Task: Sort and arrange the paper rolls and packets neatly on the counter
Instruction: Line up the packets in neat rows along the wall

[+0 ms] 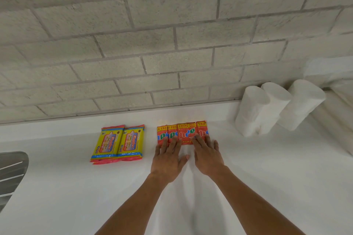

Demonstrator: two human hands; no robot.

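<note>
1. Head view, centre of the frame: five red packets [182, 133] lie flat in a tight row on the white counter [248, 168], edges touching or slightly overlapping, just short of the brick wall [152, 44].
2. Head view, just below that row: the left hand [168, 160] and right hand [207, 155] lie palm down, side by side, fingers straight and spread. The fingertips rest on the near edge of the red packets. Neither hand grips anything; both are flat and open wide.
3. Head view, left of centre: two yellow packets [117, 144] lie side by side, touching, apart from the red row.
4. Head view, right side: three white rolls [277, 107] stand leaning against one another near the wall. More white shapes sit at the far right edge, too blurred to name.
5. Head view, lower left edge: part of a metal sink [11, 173] shows.
6. Handling, as a judgement: the red packets look light, thin and soft, with glossy wrap that probably slides easily on the smooth counter. Flat fingertip pushes along the near edge should square the row; lifting one calls for a pinch at a long side.
7. The rolls look light and squashy, likely to tip or dent, so a loose wrap around the middle suits them.
</note>
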